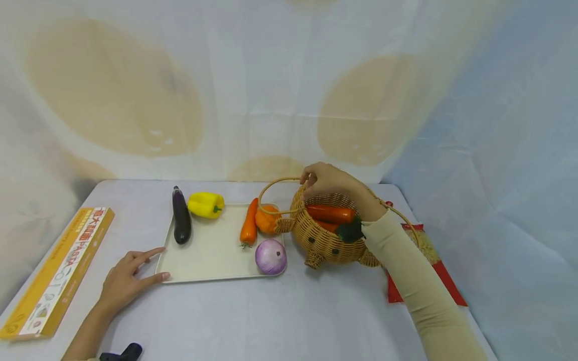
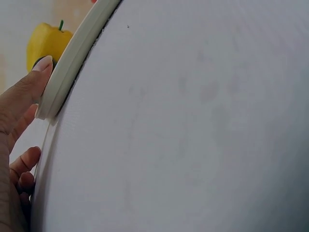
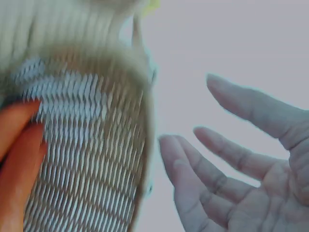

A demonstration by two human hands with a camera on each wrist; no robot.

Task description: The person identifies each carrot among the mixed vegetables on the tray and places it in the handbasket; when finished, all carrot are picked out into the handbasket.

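My left hand [image 1: 126,281] touches the left edge of a cream tray [image 1: 212,268], thumb on its rim near the front corner, fingers extended. On the tray are an eggplant [image 1: 182,220], a yellow bell pepper [image 1: 205,205], a carrot [image 1: 250,225], a small orange pumpkin [image 1: 267,219] and a purple onion [image 1: 271,257]. My right hand [image 1: 331,181] is over the back rim of a wicker basket [image 1: 322,245] with an animal face. Loosely bent and apart, its fingers [image 3: 231,186] hold nothing beside the rim in the right wrist view. Orange-red, carrot-like vegetables [image 1: 331,214] and something dark green [image 1: 349,230] lie inside.
A long yellow pasta box [image 1: 58,276] lies at the table's left side. To the right, partly behind my sleeve, is a red packet [image 1: 444,281] with a clear window. The basket's loop handle [image 1: 271,183] leans left over the pumpkin. Fabric hangs behind the table.
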